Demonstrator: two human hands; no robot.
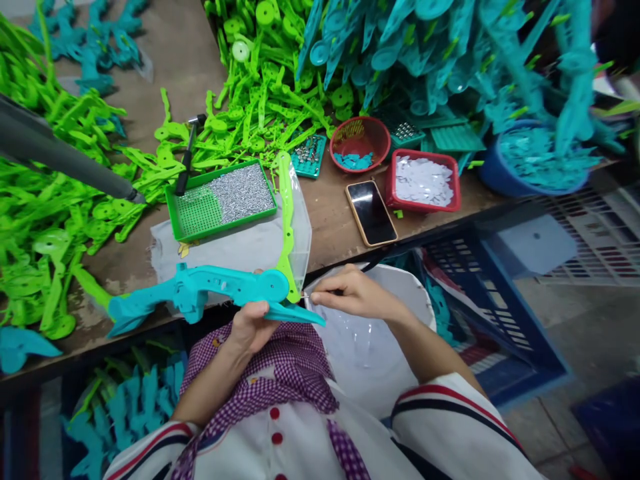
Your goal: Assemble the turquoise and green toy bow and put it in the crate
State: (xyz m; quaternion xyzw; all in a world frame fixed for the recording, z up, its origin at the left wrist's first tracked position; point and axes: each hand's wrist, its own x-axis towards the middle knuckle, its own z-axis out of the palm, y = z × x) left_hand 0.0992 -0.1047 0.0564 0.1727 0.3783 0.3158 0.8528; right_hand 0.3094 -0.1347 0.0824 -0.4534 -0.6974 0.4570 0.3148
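Observation:
My left hand (253, 327) grips a long teal plastic part (225, 283) near its round, disc-shaped end. The part's other end reaches left over the table edge. Against the disc lies a lime-green plastic arm (287, 247) with a clear sheet (300, 220) along its right side; it points away from me. My right hand (350, 291) is closed, thumb and fingertips pinching a thin metal pin (306, 296) beside the near end of the green arm. Whether the pin's tip touches the arm, I cannot tell.
A green tray (245, 193) of small metal pieces, a black-handled hammer (187, 157), a phone (371, 212) and red tubs (425, 180) stand on the table. Piles of green parts (45, 147) and teal parts (400, 40) surround them. Below right is a white bucket (370, 347).

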